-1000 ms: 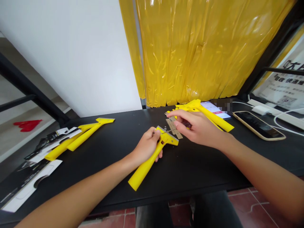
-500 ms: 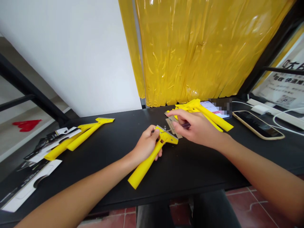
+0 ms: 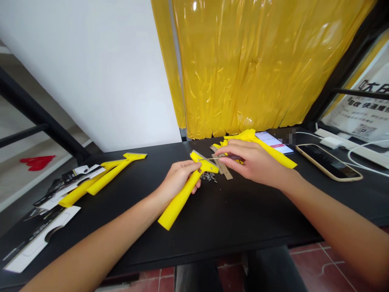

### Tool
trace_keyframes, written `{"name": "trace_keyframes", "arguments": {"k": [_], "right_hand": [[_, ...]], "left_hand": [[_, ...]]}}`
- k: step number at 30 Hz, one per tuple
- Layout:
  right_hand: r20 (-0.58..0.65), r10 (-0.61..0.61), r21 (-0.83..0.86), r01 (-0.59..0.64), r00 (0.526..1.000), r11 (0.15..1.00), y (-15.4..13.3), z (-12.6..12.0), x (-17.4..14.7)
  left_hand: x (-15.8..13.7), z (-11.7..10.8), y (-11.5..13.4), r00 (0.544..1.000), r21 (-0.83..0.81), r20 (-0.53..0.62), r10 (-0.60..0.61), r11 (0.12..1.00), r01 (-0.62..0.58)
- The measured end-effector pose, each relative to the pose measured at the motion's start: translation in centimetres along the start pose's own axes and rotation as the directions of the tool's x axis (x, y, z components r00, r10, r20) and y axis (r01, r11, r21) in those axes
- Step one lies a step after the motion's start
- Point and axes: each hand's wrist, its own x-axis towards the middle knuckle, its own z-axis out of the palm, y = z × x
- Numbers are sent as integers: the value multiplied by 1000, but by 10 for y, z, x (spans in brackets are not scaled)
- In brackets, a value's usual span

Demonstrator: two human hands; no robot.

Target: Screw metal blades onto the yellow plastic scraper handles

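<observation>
My left hand (image 3: 184, 174) is closed around the neck of a yellow scraper (image 3: 178, 201), whose head with a metal blade edge points away from me. In my right hand (image 3: 247, 158) is a thin screwdriver (image 3: 209, 159), pinched between thumb and fingers. Its tip reaches a screw area on the scraper's head, near my left thumb. Small screws and nuts (image 3: 209, 177) lie on the black table just behind the scraper. Beside them are flat brownish strips (image 3: 225, 170), partly hidden under my right hand.
More yellow scraper parts (image 3: 282, 157) lie behind my right hand, beside a lit screen (image 3: 275, 142). A phone (image 3: 330, 162) and a white power strip (image 3: 355, 148) with cables are at right. At left, yellow scrapers (image 3: 106, 178) rest by printed card sleeves (image 3: 42, 239) on the black table (image 3: 243, 219).
The held scraper has shifted slightly left and away from me, uncovering more of the screws and strips. My right hand and the screwdriver have moved only a little.
</observation>
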Motion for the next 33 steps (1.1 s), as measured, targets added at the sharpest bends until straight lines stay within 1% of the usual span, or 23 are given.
{"name": "trace_keyframes", "arguments": {"k": [2, 4, 7, 9, 11, 15, 22, 25, 28, 30, 31, 33], "right_hand": [[-30, 29, -29, -30, 999, 999, 1, 1, 1], [-41, 67, -57, -69, 997, 996, 2, 3, 1], [0, 108, -55, -108, 994, 993, 2, 7, 2], [42, 131, -37, -130, 990, 991, 2, 9, 2], [67, 155, -32, -153, 986, 988, 3, 9, 2], [66, 179, -28, -178, 982, 984, 2, 10, 1], [132, 206, 158, -226, 970, 961, 0, 4, 0], [87, 267, 248, -280, 960, 927, 4, 3, 1], [-11, 350, 382, -319, 937, 867, 4, 12, 3], [-91, 402, 384, -340, 911, 858, 0, 23, 4], [-134, 396, 353, -330, 908, 875, -2, 29, 4], [-183, 313, 279, -256, 932, 926, -6, 41, 3]], "left_hand": [[-1, -5, 7, 999, 51, -14, 51, 997, -50], [-1, -7, 11, 992, 90, -54, 118, 989, -113], [1, -9, 11, 974, 130, -79, 212, 971, -201], [4, -10, 8, 964, 138, -84, 252, 961, -239], [6, -10, 5, 958, 138, -91, 272, 956, -259], [7, -10, 1, 945, 182, -96, 313, 939, -293], [6, -14, 4, 914, 313, -137, 381, 892, -325], [6, -16, 5, 891, 358, -132, 434, 859, -365], [3, -12, 4, 880, 326, -125, 458, 857, -399], [1, -6, 2, 894, 256, -115, 433, 883, -394], [-1, -2, 1, 907, 214, -107, 408, 900, -379], [-4, 6, -2, 934, 137, -81, 347, 932, -334]]}}
